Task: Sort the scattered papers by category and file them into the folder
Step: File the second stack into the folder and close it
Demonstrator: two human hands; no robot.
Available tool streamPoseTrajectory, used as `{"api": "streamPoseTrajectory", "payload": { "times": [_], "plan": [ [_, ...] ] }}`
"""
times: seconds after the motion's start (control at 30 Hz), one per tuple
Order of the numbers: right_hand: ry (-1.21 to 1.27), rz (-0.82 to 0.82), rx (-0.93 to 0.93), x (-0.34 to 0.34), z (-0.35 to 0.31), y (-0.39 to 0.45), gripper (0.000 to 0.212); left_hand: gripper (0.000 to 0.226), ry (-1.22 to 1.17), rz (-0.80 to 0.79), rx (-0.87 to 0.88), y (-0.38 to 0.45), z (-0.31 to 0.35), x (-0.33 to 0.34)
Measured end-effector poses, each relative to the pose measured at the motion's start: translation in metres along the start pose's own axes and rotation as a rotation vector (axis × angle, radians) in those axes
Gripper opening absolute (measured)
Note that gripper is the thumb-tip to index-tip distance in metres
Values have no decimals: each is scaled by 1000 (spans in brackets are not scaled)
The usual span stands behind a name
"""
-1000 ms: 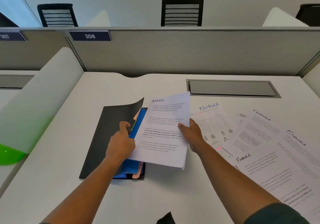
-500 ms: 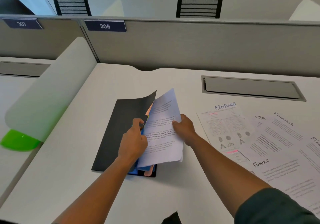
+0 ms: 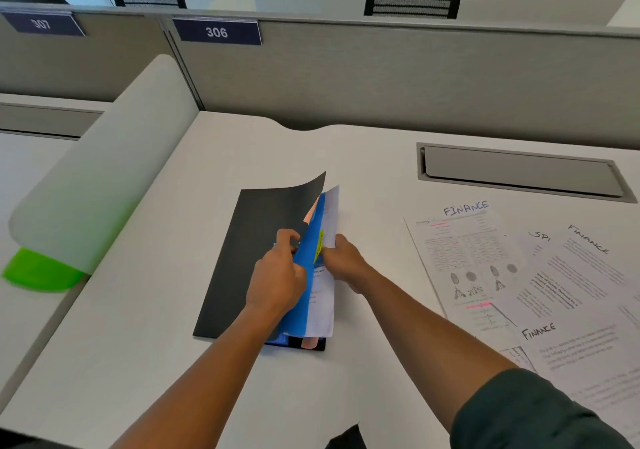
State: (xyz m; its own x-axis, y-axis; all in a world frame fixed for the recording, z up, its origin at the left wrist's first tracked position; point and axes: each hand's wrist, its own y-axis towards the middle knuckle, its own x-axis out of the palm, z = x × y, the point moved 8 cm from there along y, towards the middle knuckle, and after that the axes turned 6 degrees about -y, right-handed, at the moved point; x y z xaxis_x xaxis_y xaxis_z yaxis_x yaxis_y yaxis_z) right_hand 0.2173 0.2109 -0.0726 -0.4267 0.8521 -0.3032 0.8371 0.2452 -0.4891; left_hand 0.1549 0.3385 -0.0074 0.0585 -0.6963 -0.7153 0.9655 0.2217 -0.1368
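— Where's the folder (image 3: 249,258)?
— Flat on the white table (image 3: 138,327), in the middle, black, its cover lying open to the left with the far corner curling up.
— And the hands?
— Both are at it. The left hand (image 3: 277,282) has its fingers curled round the edge of a blue divider (image 3: 304,275) and lifts it off the stack; so that grip is closed on the divider. A yellow tab (image 3: 320,244) sticks out along the divider's right edge, and a pink sheet (image 3: 311,211) peeks out behind it at the top.
— The right one?
— The right hand (image 3: 346,263) pinches a printed white sheet (image 3: 329,296) at its right edge, just beside the tab. The sheet stands tilted, lying against the divider's right face, its lower end inside the folder.
— Any papers left outside?
— Yes, to the right, well apart from the folder: a spread of overlapping pages (image 3: 540,285) flat on the table, several headed FINANCE in handwriting.
— Anything else?
— A grey cable hatch (image 3: 519,171) set in the table behind them, and a partition with a plate (image 3: 216,31) reading 306.
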Motion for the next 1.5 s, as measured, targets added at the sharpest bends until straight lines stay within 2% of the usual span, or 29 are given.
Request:
{"api": "streamPoseTrajectory", "payload": {
  "times": [0.07,0.13,0.2,0.33,0.43,0.6,1.03,1.17,1.27,1.37,1.5],
  "plan": [
    [-7,91,91,-13,12,4,25,35,-6,2,0,0,0,0],
    [-13,152,140,-25,21,5,21,35,-10,1,3,0,0,0],
    [-17,156,142,-30,25,6,14,35,-15,-2,0,0,0,1],
    [-78,124,74,-23,20,10,28,36,-6,7,-2,-1,-1,2],
    [-89,114,16,-12,13,11,19,35,-8,4,6,-1,0,2],
    [-133,229,-22,-12,5,12,11,34,-8,10,11,0,0,1],
    [-190,-10,-22,5,10,7,14,34,28,-14,12,2,-3,13],
    [-46,15,-11,8,10,1,35,34,41,-6,14,2,-3,11],
    [-27,61,-27,6,11,0,45,34,37,-4,17,3,-4,11],
    [-15,98,-41,6,13,0,38,34,35,2,15,2,-4,12],
    [-54,151,-62,4,12,3,17,35,26,1,10,3,-4,13]
  ]
}}
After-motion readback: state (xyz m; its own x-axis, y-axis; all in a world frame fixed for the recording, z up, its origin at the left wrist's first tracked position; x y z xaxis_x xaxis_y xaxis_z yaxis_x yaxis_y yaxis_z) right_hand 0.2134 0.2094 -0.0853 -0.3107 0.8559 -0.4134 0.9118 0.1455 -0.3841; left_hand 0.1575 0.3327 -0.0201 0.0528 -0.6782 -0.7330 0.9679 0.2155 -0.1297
